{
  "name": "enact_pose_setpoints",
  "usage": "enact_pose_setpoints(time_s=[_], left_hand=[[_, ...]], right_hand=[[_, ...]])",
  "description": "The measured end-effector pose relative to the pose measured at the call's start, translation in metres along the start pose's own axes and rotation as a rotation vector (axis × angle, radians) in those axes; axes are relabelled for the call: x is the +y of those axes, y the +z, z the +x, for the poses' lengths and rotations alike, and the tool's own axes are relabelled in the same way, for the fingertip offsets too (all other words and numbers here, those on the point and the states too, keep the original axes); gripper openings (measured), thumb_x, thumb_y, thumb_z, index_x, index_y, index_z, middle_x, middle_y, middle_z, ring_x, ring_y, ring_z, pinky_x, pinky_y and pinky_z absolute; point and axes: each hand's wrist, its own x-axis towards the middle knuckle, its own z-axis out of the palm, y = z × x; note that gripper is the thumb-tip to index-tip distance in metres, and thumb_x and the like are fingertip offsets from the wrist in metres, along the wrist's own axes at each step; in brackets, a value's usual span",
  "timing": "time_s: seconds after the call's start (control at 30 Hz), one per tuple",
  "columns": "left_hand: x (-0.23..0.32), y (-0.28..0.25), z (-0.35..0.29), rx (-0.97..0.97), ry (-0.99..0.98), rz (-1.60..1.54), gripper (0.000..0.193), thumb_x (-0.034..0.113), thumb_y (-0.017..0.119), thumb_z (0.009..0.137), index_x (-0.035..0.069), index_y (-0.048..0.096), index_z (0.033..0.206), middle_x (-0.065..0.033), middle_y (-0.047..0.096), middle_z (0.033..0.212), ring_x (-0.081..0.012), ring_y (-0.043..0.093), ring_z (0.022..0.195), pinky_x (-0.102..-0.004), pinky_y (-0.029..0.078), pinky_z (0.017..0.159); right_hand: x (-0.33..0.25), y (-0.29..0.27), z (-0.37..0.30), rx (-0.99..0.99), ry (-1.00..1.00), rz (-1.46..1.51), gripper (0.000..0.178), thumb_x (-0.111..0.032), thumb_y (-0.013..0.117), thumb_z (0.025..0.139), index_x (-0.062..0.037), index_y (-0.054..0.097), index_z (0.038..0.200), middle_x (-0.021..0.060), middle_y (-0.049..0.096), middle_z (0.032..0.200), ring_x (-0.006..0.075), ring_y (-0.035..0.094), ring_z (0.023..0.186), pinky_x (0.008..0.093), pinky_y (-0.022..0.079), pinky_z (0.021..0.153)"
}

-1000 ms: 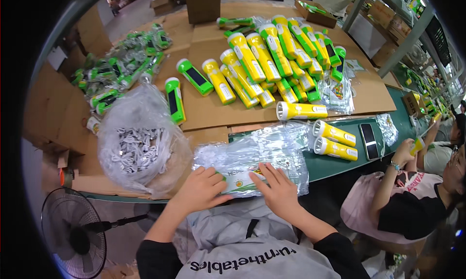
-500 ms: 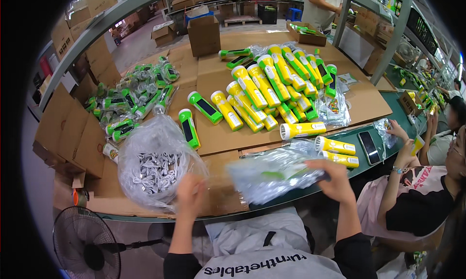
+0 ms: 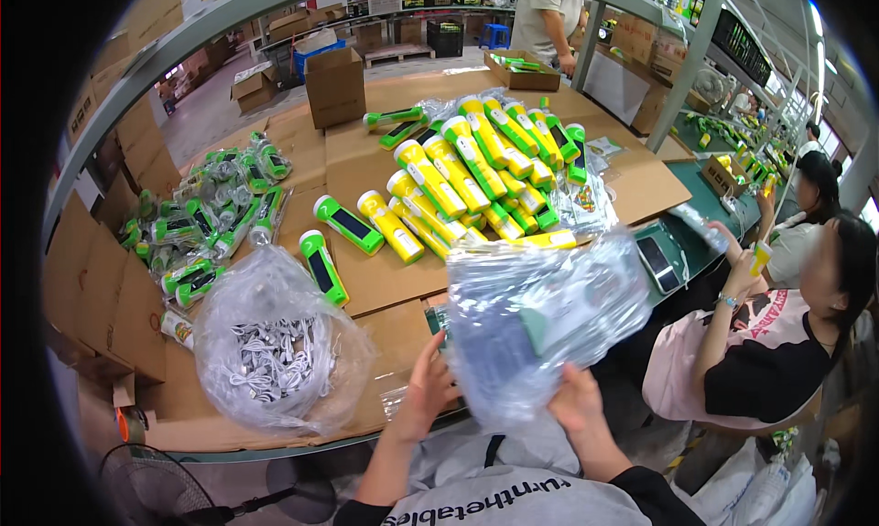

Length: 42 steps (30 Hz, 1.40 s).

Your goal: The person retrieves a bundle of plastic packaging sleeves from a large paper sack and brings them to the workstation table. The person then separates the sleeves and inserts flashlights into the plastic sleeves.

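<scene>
A shiny bunch of clear plastic bags (image 3: 540, 315), with dark and green patches showing in it, is held up in front of me over the table's front edge. My right hand (image 3: 579, 403) grips its lower right edge, thumb on top. Just beside the bunch's left edge is my left hand (image 3: 428, 389), fingers raised and apart, with nothing visible in it. Behind the bags lies a pile of yellow and green flashlights (image 3: 426, 178), partly covered by them. A large clear bag of coiled white cables (image 3: 270, 361) sits left of my left hand.
Bagged green flashlights (image 3: 201, 216) are heaped at the left beside cardboard boxes (image 3: 101, 288). A smartphone (image 3: 659, 263) lies on the green tabletop at right, near a seated co-worker (image 3: 732, 343). An open carton (image 3: 335, 86) stands behind. A fan (image 3: 151, 489) is at lower left.
The bunch of bags has swung more upright and now covers the flashlights at the front right. My left hand has moved right toward it, and the whole view has shifted.
</scene>
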Motion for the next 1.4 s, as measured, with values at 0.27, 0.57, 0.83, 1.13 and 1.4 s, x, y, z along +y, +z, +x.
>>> enact_pose_setpoints(time_s=[0.27, 0.57, 0.83, 1.13, 1.4], left_hand=[[-0.006, -0.033, 0.001, 0.538, 0.062, 0.697, 0.052, 0.005, 0.074, 0.085, 0.001, 0.044, 0.128, -0.0101, 0.058, 0.119, -0.0178, 0.056, 0.108, -0.0316, 0.045, 0.095], [0.032, -0.026, -0.016, 0.151, 0.213, 0.403, 0.057, 0.043, 0.055, 0.098, 0.003, 0.041, 0.137, -0.0138, 0.053, 0.129, -0.0269, 0.055, 0.118, -0.0483, 0.05, 0.098], [-0.152, -0.046, -0.006, 0.603, -0.086, 0.065, 0.064, 0.041, 0.06, 0.097, 0.01, 0.033, 0.146, -0.0097, 0.047, 0.143, -0.0302, 0.051, 0.125, -0.0515, 0.046, 0.102], [-0.052, -0.009, -0.007, 0.228, -0.52, 0.021, 0.067, 0.05, 0.032, 0.105, -0.007, 0.04, 0.138, -0.0275, 0.057, 0.13, -0.0336, 0.067, 0.103, -0.041, 0.054, 0.091], [-0.012, 0.036, 0.055, 0.317, 0.311, 1.87, 0.031, 0.018, 0.077, 0.077, 0.001, 0.066, 0.1, -0.0136, 0.061, 0.103, -0.0335, 0.055, 0.098, -0.0428, 0.047, 0.084]], right_hand=[[0.073, -0.003, 0.019, 0.223, 0.136, -0.079, 0.064, -0.002, 0.065, 0.09, -0.0102, 0.033, 0.145, 0.0089, 0.049, 0.138, 0.0255, 0.048, 0.128, 0.0444, 0.042, 0.107], [-0.129, 0.02, 0.054, -0.473, 0.181, -0.965, 0.089, -0.021, 0.082, 0.079, 0.0024, 0.03, 0.147, 0.0132, 0.045, 0.143, 0.0207, 0.044, 0.131, 0.038, 0.036, 0.108], [-0.083, 0.079, 0.224, -1.029, 0.267, -1.775, 0.041, -0.009, 0.068, 0.086, -0.0058, 0.056, 0.124, 0.0087, 0.065, 0.113, 0.0247, 0.063, 0.106, 0.0385, 0.05, 0.087], [0.0, 0.037, 0.14, -0.484, -0.727, -2.026, 0.023, -0.013, 0.076, 0.072, -0.0083, 0.065, 0.091, 0.0065, 0.059, 0.092, 0.0274, 0.058, 0.091, 0.0415, 0.046, 0.077], [0.004, 0.009, 0.092, -0.409, -0.797, -1.913, 0.022, -0.012, 0.076, 0.073, -0.0078, 0.063, 0.09, 0.0058, 0.06, 0.095, 0.0263, 0.057, 0.09, 0.0395, 0.045, 0.075]])
